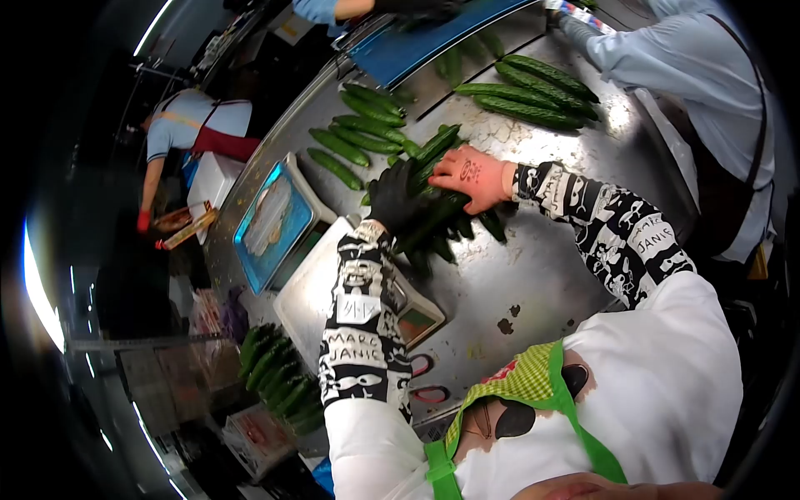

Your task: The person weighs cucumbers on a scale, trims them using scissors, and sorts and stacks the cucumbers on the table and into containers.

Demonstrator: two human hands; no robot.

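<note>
A pile of dark green cucumbers [437, 223] lies on the metal table under both hands. My right hand [471, 177], in a pink glove, reaches in from the right, its fingers curled over a cucumber [436, 147] at the top of the pile. My left hand [396, 197], in a black glove, is bent around cucumbers at the pile's left side; its dark fingertips blend into them. Just beyond the left hand lie loose cucumbers [367, 132] in small groups. Farther back on the right is a row of larger cucumbers [531, 93].
A white weighing scale [312, 275] stands under my left forearm, with a blue-topped scale [275, 215] beyond it. Scissors [429, 393] lie near the front edge. More cucumbers [279, 375] are stacked lower left. Co-workers stand right [700, 100], left [196, 125] and behind a blue tray [433, 42].
</note>
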